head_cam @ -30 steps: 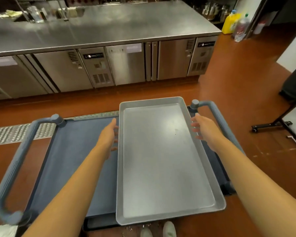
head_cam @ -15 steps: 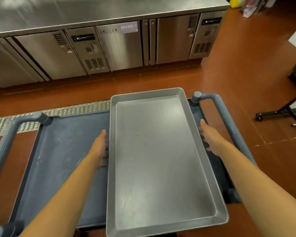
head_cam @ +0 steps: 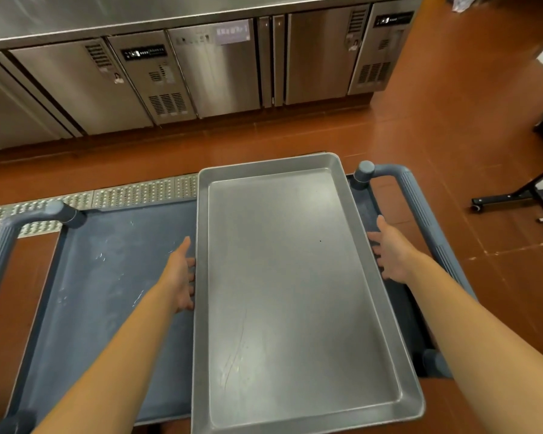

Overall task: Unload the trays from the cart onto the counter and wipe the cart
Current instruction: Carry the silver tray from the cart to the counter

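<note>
A large empty metal tray lies lengthwise on the right half of the blue-grey cart, and its near end overhangs the cart's front edge. My left hand is against the tray's left rim, its thumb pointing forward and its fingertips touching the rim's edge. At the right rim, my right hand does the same, with its fingers reaching to the tray's side. Both hands sit around the middle of the tray's length, and their fingers look fairly straight. The stainless counter runs across the top of the view.
Steel cabinet doors fill the counter's front. A metal drain grate crosses the red floor beyond the cart. Cart handles rise at left and right. A black wheeled stand is at the far right.
Both hands have slid back along the tray's long sides, from near its far end to its middle. The view has tilted down toward the cart.
</note>
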